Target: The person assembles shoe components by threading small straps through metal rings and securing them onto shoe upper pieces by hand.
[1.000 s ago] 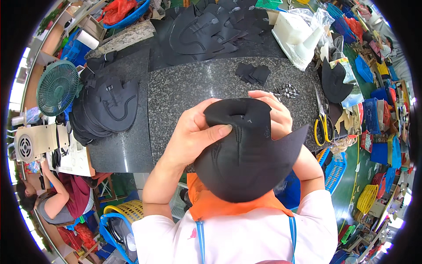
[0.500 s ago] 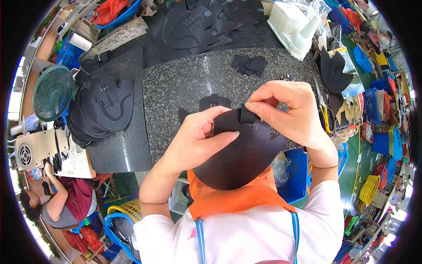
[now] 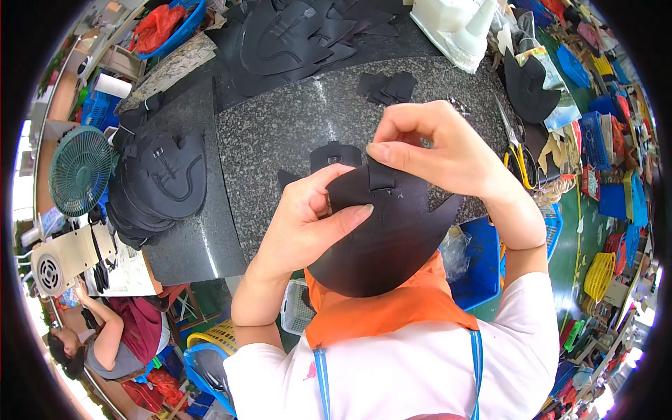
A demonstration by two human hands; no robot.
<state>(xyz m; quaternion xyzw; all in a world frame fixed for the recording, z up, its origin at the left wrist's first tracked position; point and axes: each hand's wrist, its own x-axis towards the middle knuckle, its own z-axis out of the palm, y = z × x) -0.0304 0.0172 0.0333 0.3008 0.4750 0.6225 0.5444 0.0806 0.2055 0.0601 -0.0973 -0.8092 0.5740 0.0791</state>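
Note:
A black leather-like panel (image 3: 381, 245) with a rounded lower edge and a pointed right corner is held up in front of my orange apron. My left hand (image 3: 308, 220) grips its left edge, thumb on the near face and fingers behind. At the top edge my right hand (image 3: 437, 150) pinches a small black tab (image 3: 381, 176), which lies folded down over the panel's face. Small holes show beside the tab. Just beyond, another black piece with a small buckle (image 3: 334, 157) lies on the stone tabletop (image 3: 273, 140), partly hidden by the held panel.
Stacked black panels (image 3: 157, 175) lie at the left, more cut pieces (image 3: 287, 42) at the back. Small black patches (image 3: 388, 88) sit mid-table. Yellow-handled scissors (image 3: 516, 150) rest at right. A blue bin (image 3: 476, 266) stands below the edge. Another person (image 3: 105, 336) works at far left.
My right hand has shifted slightly left and up along the panel's top edge, still pinching at the tab. The panel has tilted a little, and its right corner now shows. The whole view has shifted slightly.

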